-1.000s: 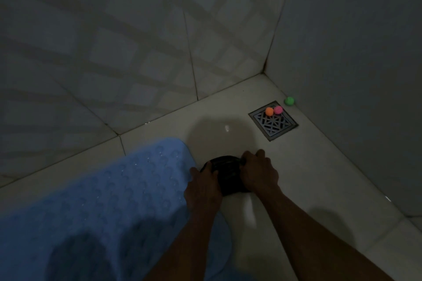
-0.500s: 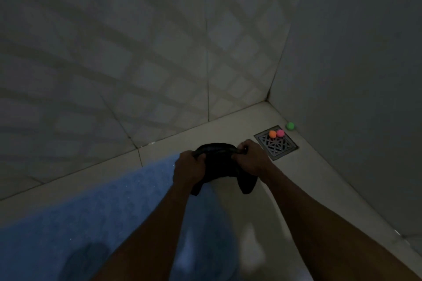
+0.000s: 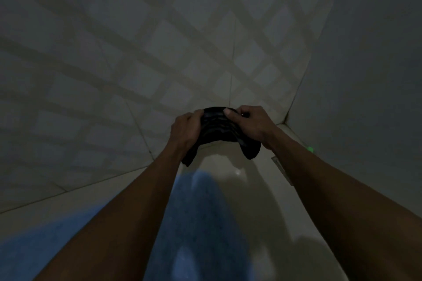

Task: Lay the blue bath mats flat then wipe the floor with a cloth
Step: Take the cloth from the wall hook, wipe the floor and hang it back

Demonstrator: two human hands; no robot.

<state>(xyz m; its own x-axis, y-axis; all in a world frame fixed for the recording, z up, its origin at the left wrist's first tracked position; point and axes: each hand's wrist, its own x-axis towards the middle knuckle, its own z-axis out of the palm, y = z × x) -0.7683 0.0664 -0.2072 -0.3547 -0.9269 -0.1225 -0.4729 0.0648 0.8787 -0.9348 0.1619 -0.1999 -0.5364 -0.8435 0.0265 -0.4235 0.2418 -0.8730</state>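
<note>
Cloth, dark and bunched, is up off the floor above the flat blue bath mat, left hand and right hand each closing a grip on one end, likely stretching it out for wiping.

Dim tiled walls, glossy floor

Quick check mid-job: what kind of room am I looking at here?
Most likely a bathroom or shower corner: tiled walls meet a glossy tiled floor, a blue bath mat lies on it, and both hands, left hand and right hand, hold a dark cloth.
</note>
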